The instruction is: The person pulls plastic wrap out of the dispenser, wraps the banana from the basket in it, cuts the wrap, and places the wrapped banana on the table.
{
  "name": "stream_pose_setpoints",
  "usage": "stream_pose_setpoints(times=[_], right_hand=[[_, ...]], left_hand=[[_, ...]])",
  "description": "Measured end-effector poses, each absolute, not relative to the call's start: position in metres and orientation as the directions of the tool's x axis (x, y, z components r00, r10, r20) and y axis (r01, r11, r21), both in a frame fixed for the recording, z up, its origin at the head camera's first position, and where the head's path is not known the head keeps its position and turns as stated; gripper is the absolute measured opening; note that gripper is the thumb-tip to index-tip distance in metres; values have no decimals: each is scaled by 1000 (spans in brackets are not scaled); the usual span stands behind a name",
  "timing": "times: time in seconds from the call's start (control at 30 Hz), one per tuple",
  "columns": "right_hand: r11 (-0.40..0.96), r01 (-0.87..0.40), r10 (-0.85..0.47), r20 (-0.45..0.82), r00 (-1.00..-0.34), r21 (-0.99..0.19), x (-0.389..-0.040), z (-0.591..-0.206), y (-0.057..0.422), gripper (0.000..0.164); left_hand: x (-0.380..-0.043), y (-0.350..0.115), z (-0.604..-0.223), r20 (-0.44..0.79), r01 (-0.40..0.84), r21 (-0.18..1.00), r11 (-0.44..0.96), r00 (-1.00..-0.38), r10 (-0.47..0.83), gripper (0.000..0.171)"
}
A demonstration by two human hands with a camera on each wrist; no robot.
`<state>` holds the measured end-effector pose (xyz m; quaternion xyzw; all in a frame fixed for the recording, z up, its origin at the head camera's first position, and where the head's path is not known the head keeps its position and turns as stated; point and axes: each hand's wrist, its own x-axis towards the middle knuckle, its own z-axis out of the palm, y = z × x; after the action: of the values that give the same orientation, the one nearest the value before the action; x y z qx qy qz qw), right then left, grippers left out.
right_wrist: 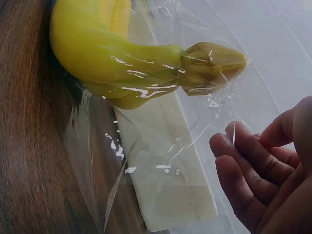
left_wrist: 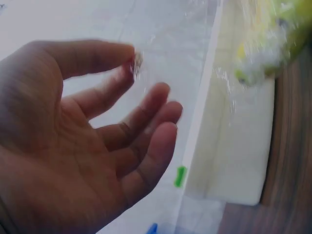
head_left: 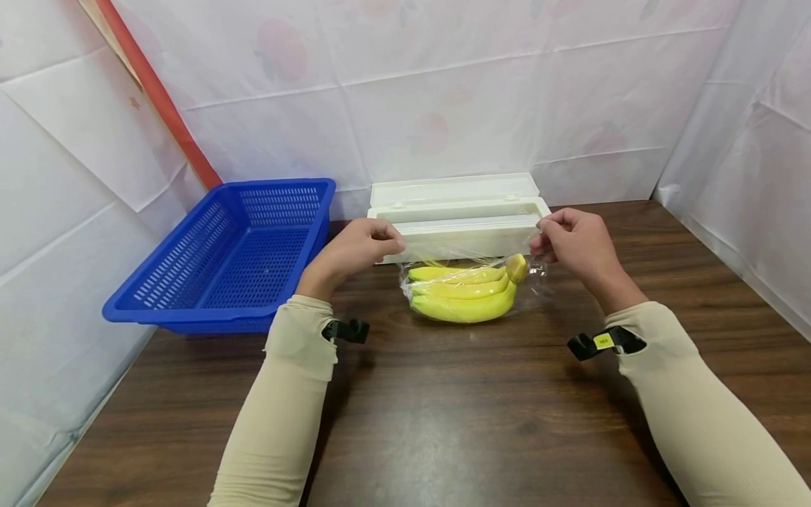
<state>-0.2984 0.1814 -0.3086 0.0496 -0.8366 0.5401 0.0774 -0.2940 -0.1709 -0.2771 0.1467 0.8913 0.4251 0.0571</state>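
Observation:
A bunch of yellow bananas (head_left: 465,299) lies on the table in front of the white box, its stem end to the right. Clear plastic wrap (right_wrist: 92,161) covers the bunch and stretches out past both ends. With thumb and index finger, my left hand (head_left: 361,250) pinches a gathered edge of the wrap; its other fingers are loosely bent in the left wrist view. On the stem side, my right hand (head_left: 579,243) pinches another edge between thumb and fingers. The bananas (right_wrist: 97,53) show through the glossy film in the right wrist view.
A long white box (head_left: 459,243) with its lid raised stands against the back wall covering, just behind the bananas. To the left sits a blue plastic basket (head_left: 215,313) with slotted sides. Brown wood-grain table (head_left: 456,408) stretches toward me.

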Motion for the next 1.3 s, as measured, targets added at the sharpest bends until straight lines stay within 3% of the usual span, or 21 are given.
stream_pose_setpoints(times=[0.37,0.7,1.03,1.3], right_hand=[[383,-172,0,187,-982,-908,-303,-313,179,32],[340,-153,-10,159,-987,-928,-302,-315,176,37],[343,-156,-26,157,-987,-926,-301,-314,175,37],[340,-168,-36,166,-985,-925,-302,-316,174,36]], left_hand=[[-286,-143,-271,128,283,694,662,-954,273,14],[-289,-127,-280,147,272,786,555,-955,259,18],[-288,-116,-287,65,201,878,434,-949,309,15],[-289,-112,-296,-3,280,764,581,-900,437,7]])
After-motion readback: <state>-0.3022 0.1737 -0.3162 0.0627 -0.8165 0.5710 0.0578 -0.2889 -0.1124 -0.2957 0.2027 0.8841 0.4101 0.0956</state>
